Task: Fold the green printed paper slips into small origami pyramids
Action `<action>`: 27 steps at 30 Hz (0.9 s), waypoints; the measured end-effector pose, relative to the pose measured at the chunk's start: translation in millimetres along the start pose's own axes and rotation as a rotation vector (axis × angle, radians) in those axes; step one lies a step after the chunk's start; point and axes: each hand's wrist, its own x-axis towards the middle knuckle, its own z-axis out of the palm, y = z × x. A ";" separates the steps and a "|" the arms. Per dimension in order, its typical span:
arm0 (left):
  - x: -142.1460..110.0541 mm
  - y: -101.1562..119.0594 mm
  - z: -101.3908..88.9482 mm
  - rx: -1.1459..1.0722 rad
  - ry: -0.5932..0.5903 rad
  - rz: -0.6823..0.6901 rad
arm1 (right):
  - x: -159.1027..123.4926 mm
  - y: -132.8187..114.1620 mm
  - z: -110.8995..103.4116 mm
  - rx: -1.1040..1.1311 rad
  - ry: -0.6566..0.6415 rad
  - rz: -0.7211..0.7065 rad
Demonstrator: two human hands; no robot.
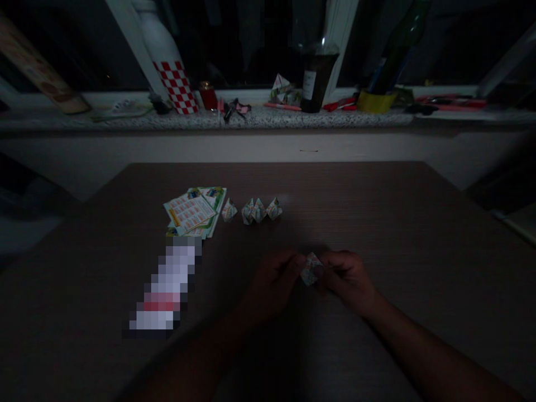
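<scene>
A small piece of folded printed paper [310, 270] is held up between my two hands, over the middle of the table. My left hand [280, 279] pinches its left corner with thumb and fingers. On the other side, my right hand [347, 277] is closed on the right edge, thumb lying across the front. Beyond them, several folded paper shapes stand in a row, among them one at the left [229, 210] and one at the right [274, 209]. A stack of printed paper sheets [190, 213] lies to the left of that row.
A blurred-out bright rectangular object [167, 285] lies left of my forearms on the table [377, 206]. Behind the table, a granite windowsill [259, 121] carries a checkered white bottle [178, 84], a dark labelled container [316, 84], a green bottle [396, 50] and small clutter.
</scene>
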 end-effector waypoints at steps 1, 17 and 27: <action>0.0 0.1 0.0 0.004 -0.004 0.007 | -0.2 0.5 0.3 -0.012 -0.001 0.004; 4.4 -7.2 0.7 -0.067 0.163 -0.226 | 3.6 0.8 4.4 -0.079 0.146 -0.152; 5.3 -0.3 -3.3 0.114 0.169 -0.145 | 7.0 -4.9 2.0 -0.314 0.217 -0.299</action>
